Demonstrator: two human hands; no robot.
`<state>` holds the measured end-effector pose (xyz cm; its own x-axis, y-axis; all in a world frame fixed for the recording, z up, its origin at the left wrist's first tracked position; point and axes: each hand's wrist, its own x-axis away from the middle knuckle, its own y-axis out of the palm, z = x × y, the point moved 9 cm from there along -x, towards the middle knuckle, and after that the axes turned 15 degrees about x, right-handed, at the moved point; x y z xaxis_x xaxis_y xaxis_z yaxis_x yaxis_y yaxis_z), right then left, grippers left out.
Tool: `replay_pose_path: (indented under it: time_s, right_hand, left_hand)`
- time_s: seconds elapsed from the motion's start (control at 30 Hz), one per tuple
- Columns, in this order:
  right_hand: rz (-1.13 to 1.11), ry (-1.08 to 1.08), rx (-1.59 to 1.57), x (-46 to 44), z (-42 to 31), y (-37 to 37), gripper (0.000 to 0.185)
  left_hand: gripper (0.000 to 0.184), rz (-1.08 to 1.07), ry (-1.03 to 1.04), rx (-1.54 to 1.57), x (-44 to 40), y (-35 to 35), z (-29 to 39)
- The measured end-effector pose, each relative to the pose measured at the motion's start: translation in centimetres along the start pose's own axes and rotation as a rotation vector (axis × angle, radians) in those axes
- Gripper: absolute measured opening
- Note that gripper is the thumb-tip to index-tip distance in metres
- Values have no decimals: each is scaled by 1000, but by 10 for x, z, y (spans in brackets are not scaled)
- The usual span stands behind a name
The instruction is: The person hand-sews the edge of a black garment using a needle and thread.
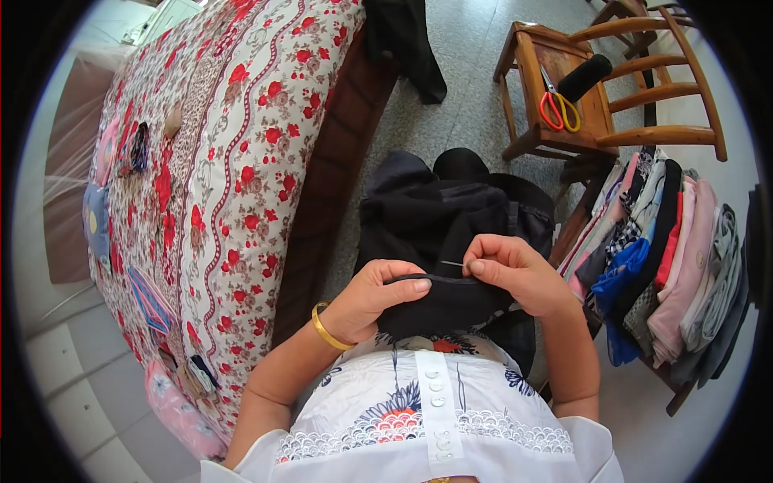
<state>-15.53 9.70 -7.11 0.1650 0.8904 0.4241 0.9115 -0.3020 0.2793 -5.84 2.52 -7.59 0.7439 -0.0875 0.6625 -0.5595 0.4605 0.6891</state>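
Observation:
Black cloth [435,310] lies over the lap, its upper edge stretched between both hands. My left hand [378,294], with a gold bangle on the wrist, pinches that edge between thumb and fingers. A thin needle [452,263] points left from the fingertips of my right hand [507,270], which are closed on it just above the cloth edge. Any thread on the needle is too small to make out. More dark fabric [451,213] spreads beyond the hands.
At the left is a bed with a floral cover [241,161]. A wooden chair [527,60] at the upper right holds scissors [559,105] and a black thread spool [584,76]. Folded clothes [684,274] are stacked at the right. Black cloth hangs at the bed's corner.

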Motion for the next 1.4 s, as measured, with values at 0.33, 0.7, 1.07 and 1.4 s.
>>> replay_pose_path:
  time_s: [0.33, 0.7, 1.07, 1.4]
  right_hand:
    - [475, -146, -26, 12, -12, -45, 12]
    - [874, -361, -89, 103, -92, -115, 13]
    - [1254, -914, 342, 300, -305, -176, 27]
    - [1223, -630, 476, 249, -283, -195, 9]
  left_hand:
    - [11, -7, 8, 29, -2, -6, 7]
    - [11, 42, 297, -493, 15, -21, 46]
    - [11, 48, 150, 32, 15, -71, 45]
    - [9, -24, 215, -46, 23, -71, 46]
